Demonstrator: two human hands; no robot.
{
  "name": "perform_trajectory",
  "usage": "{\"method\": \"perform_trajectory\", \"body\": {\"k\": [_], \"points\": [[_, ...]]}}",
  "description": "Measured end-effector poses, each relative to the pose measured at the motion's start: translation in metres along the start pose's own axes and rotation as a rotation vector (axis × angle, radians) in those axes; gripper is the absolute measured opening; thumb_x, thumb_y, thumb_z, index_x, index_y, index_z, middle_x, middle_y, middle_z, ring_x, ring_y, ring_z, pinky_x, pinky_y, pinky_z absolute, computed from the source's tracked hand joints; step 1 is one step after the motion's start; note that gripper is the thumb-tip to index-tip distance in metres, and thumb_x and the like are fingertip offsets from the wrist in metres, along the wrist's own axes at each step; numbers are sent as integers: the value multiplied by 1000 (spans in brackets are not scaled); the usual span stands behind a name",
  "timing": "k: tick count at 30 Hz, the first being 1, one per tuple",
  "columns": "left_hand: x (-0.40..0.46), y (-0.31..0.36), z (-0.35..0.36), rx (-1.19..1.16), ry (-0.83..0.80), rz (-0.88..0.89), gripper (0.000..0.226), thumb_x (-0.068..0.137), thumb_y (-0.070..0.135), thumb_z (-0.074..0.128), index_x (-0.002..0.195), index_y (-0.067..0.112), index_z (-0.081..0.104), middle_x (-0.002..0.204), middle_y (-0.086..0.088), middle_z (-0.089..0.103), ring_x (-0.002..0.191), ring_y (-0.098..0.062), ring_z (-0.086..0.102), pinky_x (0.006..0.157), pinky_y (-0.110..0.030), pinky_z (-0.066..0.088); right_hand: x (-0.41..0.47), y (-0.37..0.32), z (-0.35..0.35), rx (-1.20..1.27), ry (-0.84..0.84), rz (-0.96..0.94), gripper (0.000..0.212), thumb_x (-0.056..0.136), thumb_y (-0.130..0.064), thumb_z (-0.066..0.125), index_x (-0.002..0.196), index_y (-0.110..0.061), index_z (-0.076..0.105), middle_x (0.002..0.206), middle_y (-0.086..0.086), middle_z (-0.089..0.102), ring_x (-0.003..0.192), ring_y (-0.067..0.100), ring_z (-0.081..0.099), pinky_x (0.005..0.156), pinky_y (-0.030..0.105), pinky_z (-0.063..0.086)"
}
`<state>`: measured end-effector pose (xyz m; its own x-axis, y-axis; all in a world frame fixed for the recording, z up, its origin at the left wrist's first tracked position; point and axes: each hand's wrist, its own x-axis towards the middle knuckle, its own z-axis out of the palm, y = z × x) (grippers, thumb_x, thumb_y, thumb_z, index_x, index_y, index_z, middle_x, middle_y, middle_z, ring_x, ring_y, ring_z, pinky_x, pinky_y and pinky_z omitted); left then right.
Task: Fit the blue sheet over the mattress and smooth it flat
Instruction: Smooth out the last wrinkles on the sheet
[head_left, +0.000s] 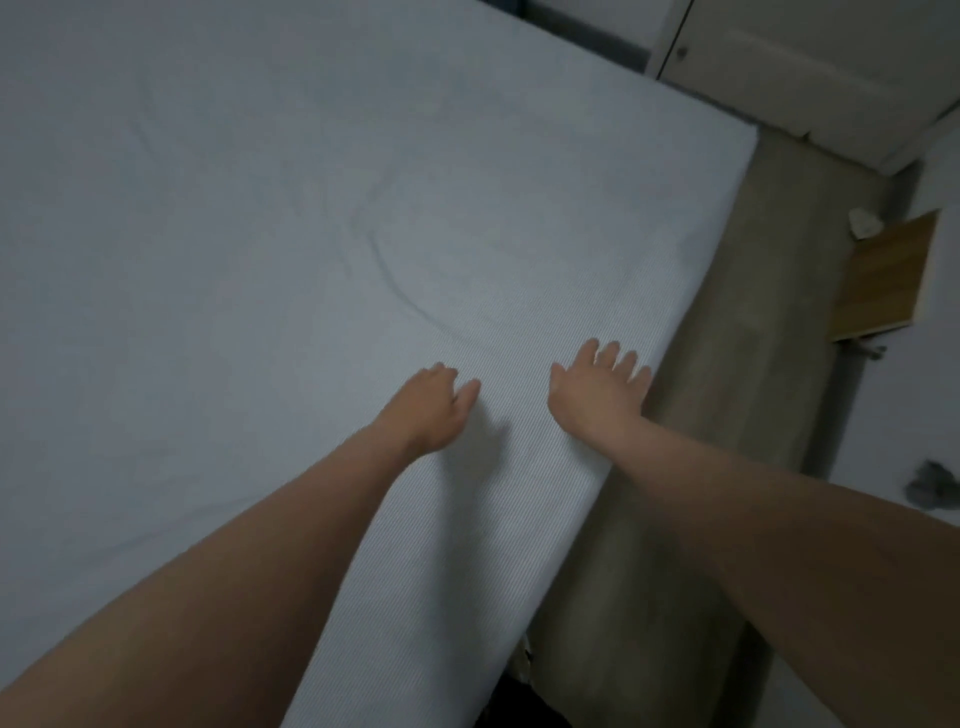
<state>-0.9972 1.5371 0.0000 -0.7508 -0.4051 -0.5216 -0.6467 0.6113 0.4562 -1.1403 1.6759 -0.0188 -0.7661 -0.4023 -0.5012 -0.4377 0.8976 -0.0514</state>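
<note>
The pale blue sheet (270, 218) covers the mattress top and fills most of the view. A curved crease (395, 280) runs through the sheet just beyond my hands. My left hand (431, 405) lies palm down on the sheet with its fingers apart. My right hand (597, 389) lies flat near the mattress's right edge, fingers spread, its fingertips reaching the edge. Neither hand holds anything. The mattress side (727, 364) below the edge looks beige and bare.
A narrow strip of floor runs along the right of the bed. A wooden board (883, 275) leans there by the wall, with a crumpled white item (865, 222) above it and a grey cloth (932, 483) on the floor. White cabinet doors (805, 67) stand at the top right.
</note>
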Motion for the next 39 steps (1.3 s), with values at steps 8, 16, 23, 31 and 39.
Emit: {"method": "perform_trajectory", "body": {"k": [8, 16, 23, 31, 39], "points": [[23, -33, -30, -31, 257, -252, 68, 102, 45, 27, 153, 2, 13, 161, -16, 11, 149, -29, 10, 121, -50, 10, 27, -39, -11, -71, 9, -343, 63, 105, -35, 19, 154, -1, -3, 162, 18, -5, 149, 36, -7, 122, 48, -2], [162, -36, -5, -48, 394, -585, 78, 99, 51, 31, 154, 4, 2, 161, -18, -8, 149, -35, -8, 118, -55, 4, 172, -52, -6, -205, 57, -753, 61, 104, -28, 24, 156, -8, -2, 164, 11, -6, 150, 28, -11, 122, 42, -6], [276, 28, 50, 17, 306, -352, 73, 99, 55, 21, 155, 13, 0, 162, -10, -11, 148, -33, -15, 118, -52, -8, 291, 52, -3, -236, 7, -736, 63, 104, -43, 13, 156, -14, -8, 163, 3, -16, 149, 19, -19, 122, 42, -9], [374, 260, 118, 49, -46, 537, 59, 100, 35, 26, 152, 8, 23, 160, -15, 17, 149, -31, 12, 118, -52, 17, 386, 212, -87, -51, 163, -30, 70, 102, -44, 26, 155, -4, 4, 163, 16, -1, 150, 36, -3, 121, 49, -1], [420, 221, 42, -3, 473, -198, 66, 102, 31, 29, 153, -3, 3, 161, -21, -1, 150, -32, -5, 122, -46, -2, 400, 134, -110, 14, 166, -550, 60, 105, -39, 18, 157, -17, -1, 164, 7, -7, 150, 24, -12, 122, 44, -3]]}}
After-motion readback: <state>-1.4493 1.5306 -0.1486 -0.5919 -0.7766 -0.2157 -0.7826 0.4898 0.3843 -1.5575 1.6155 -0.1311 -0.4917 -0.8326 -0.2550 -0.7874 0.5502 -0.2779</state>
